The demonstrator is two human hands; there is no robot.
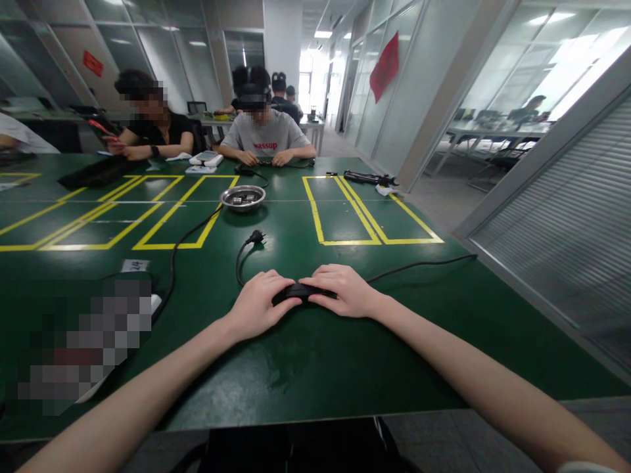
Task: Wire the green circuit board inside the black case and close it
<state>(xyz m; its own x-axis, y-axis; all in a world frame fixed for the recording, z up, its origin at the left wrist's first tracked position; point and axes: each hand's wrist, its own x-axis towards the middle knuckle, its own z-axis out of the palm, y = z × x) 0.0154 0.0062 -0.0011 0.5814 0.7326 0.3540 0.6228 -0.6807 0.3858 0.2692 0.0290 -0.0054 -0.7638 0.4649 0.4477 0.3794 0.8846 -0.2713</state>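
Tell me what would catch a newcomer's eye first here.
Probably the two bare hands, left hand and right hand, gripping a slim black object at the near middle of the green table. Next, the bright yellow outlines across the tabletop. Then the shiny metal bowl beyond the left hand, with a black plug lying nearer.

Black device, elongated, on green table.

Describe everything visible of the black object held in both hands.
The black object is elongated and smooth, apparently plastic, held roughly level over the green table. The left hand grips its left part, the right hand its right, hiding much of it. Black cords run near both hands; any join is hidden.
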